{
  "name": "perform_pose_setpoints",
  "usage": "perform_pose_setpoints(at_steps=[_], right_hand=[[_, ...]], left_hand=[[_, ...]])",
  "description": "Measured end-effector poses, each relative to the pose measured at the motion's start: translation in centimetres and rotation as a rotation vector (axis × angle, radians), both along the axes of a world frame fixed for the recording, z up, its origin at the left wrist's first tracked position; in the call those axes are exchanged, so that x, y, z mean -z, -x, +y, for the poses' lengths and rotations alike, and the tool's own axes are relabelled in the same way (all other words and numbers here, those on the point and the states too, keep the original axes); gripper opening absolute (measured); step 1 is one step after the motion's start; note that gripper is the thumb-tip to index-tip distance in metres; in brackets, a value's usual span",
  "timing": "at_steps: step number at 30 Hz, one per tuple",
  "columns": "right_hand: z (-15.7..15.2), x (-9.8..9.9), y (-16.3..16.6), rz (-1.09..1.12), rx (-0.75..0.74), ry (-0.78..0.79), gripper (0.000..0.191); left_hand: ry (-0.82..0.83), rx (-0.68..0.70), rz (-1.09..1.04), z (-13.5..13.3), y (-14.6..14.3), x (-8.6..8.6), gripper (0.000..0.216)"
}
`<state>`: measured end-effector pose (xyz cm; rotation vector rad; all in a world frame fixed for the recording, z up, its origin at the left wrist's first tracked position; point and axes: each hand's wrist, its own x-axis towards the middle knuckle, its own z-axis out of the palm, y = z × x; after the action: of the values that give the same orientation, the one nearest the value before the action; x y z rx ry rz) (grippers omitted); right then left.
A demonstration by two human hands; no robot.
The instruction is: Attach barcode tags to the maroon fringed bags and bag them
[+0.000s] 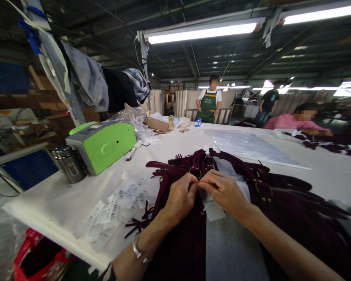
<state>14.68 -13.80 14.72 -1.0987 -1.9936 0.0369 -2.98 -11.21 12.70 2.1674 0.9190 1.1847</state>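
My left hand (pixel 181 192) and my right hand (pixel 222 190) meet fingertip to fingertip over a dark maroon, suede-like item with fringe (pixel 171 222). Both are closed in a pinch. Whatever lies between the fingers is too small to make out. Just under my right hand hangs a white printed tag (pixel 215 210), and a sheet of pale tissue paper (pixel 232 246) runs down below it. More maroon pieces with brass-coloured buckles (pixel 261 189) lie to the right. Left of my left hand, many loose white labels (pixel 114 210) are heaped on the table.
On the white table (pixel 84 203) stand a green and grey machine (pixel 105 146) and a steel flask (pixel 70 164). Clear plastic bags (pixel 251 146) lie flat beyond the maroon pieces. A person in a green apron (pixel 208 103) stands opposite; another in pink (pixel 292 121) leans over the table at right.
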Motion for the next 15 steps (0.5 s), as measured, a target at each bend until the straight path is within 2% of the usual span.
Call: perform_pose_setpoints(at_steps=[5,8,10,13,15], right_hand=[[-0.2,-0.6,0.6,0.029,0.084,0.203,0.018],[-0.8,-2.1,0.5,0.022,0.056,0.306,0.01],[-1.9,-3.5,0.1,0.099,0.045,0.318,0.009],[-4.4,-5.4,-0.2,0.336,0.034,0.291,0.027],[-6.1,-6.3,0.2,0.471,-0.062,0.288,0.043]], left_hand=[[-0.064,-0.042,0.121,0.3,0.5,0.4,0.013],[-0.081,0.044,0.19,0.3,1.7,-0.7,0.018],[-0.136,0.051,0.17,0.0,2.6,-1.8,0.02],[-0.18,-0.06,0.098,-0.4,3.3,-2.8,0.023],[-0.126,-0.007,0.076,-0.9,3.1,-2.9,0.039]])
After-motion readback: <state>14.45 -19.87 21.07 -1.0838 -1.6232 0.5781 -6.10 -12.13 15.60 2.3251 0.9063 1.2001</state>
